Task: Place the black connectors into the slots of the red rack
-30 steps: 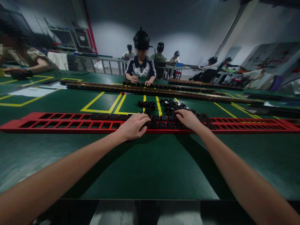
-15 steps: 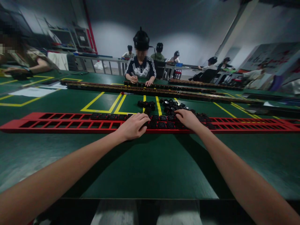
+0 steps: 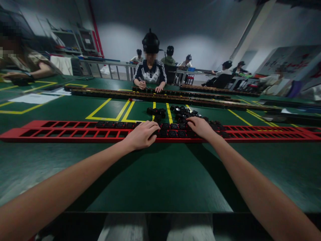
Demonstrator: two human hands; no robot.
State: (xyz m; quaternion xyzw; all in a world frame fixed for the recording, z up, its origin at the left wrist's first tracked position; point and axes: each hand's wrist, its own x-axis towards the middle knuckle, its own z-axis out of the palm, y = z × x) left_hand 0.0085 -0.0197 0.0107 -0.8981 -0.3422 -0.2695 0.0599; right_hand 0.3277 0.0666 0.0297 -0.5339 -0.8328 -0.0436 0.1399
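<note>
A long red frame [image 3: 75, 133] with two rows of rectangular openings lies across the green table. Black power sockets [image 3: 173, 133] fill several openings near its middle. My left hand [image 3: 143, 134] is curled over the frame, its thumb and fingers closed around a dark socket [image 3: 152, 132] that is mostly hidden. My right hand [image 3: 200, 127] rests at the frame's far row, fingers bent together at the sockets; what lies under its fingertips is hidden. Beyond the frame, between and behind both hands, lies a loose pile of black sockets [image 3: 183, 113].
Long dark rails [image 3: 120, 94] stretch across the table past the pile. Yellow tape [image 3: 102, 108] marks the green tabletop [image 3: 155, 174]. Opposite me a person [image 3: 150, 72] works with a pen-like tool; another person [image 3: 32, 65] sits at the left. White paper [image 3: 35, 97] lies at left.
Nearly nothing differs. Both hands keep their places on the frame, and the view has shifted very slightly.
</note>
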